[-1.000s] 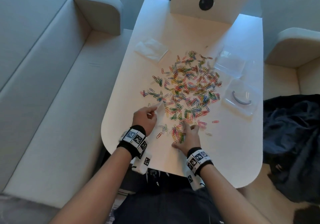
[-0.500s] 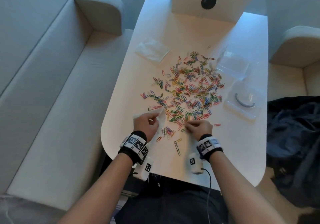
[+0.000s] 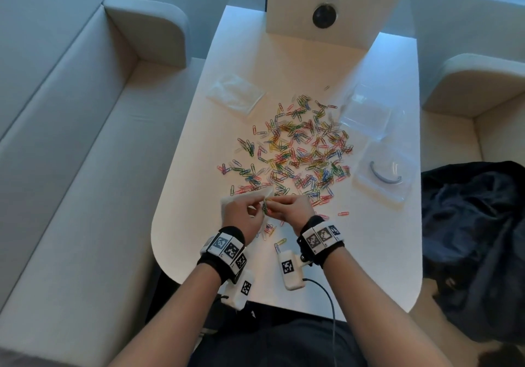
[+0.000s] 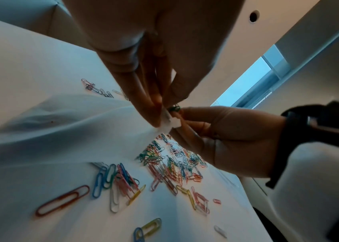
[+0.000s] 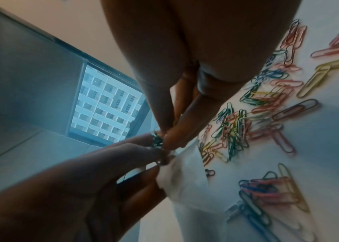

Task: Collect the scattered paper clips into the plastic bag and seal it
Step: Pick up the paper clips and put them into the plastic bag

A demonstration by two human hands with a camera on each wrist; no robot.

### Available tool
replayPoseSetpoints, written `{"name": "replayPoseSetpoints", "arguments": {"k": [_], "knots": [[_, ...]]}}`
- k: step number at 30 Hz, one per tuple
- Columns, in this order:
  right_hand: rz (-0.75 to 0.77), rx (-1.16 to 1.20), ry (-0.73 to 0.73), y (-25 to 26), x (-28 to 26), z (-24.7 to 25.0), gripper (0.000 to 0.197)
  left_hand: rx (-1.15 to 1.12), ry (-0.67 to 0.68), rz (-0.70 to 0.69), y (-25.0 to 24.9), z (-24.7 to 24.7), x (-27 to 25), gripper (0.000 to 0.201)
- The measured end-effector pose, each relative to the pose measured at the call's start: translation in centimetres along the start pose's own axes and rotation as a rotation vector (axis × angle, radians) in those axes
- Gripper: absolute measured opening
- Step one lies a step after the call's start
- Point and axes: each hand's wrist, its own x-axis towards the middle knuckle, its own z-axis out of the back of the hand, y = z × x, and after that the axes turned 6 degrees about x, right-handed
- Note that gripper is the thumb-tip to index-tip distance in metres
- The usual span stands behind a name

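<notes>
Colourful paper clips [image 3: 298,153] lie scattered over the middle of the white table [image 3: 369,253], with a few more near the front edge. My left hand [image 3: 255,209] pinches the mouth of a small clear plastic bag [image 3: 241,198] and holds it just above the table. My right hand [image 3: 277,206] pinches a small bunch of mostly green clips [image 3: 265,209] right at that mouth. In the left wrist view the bag [image 4: 61,131] hangs down from my left fingers [image 4: 152,104], and the green clips [image 4: 174,108] show against the right hand [image 4: 226,134]. The right wrist view shows the same clips [image 5: 156,140] at the bag [image 5: 185,188].
Other clear bags lie at the back left [image 3: 235,96] and at the right [image 3: 366,113]; one of them holds a grey curved piece [image 3: 383,176]. A white box with two black discs [image 3: 326,5] stands at the far end. Sofas flank the table, and dark clothing [image 3: 468,238] lies at the right.
My right hand has left the table with a bunch of clips and come up to the bag's mouth. My left hand has lifted the bag slightly toward it.
</notes>
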Motion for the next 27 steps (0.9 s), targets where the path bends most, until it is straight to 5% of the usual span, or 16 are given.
{"name": "replayPoseSetpoints", "arguments": {"k": [2,7,11,17,21,27], "knots": [[-0.019,-0.098,-0.048,-0.1,0.4,-0.4,0.007,0.021,-0.018,-0.019,0.0,0.2,-0.1,0.027],[0.018,-0.467,-0.109,0.8,0.6,-1.6,0.023,0.023,0.001,-0.03,-0.5,0.4,0.0,0.026],[0.248,-0.873,-0.157,1.2,0.2,-2.7,0.018,-0.006,-0.013,-0.012,-0.5,0.2,0.2,0.027],[0.287,-0.801,-0.14,1.1,-0.4,-3.6,0.033,-0.022,-0.022,0.049,-0.6,1.1,0.4,0.031],[0.43,-0.703,-0.242,0.8,-1.3,-0.5,0.019,-0.022,-0.044,0.133,0.0,3.4,0.8,0.033],[-0.036,-1.004,-0.131,-6.2,-4.5,5.6,0.111,-0.063,-0.112,0.163,0.9,8.2,0.6,0.033]]}}
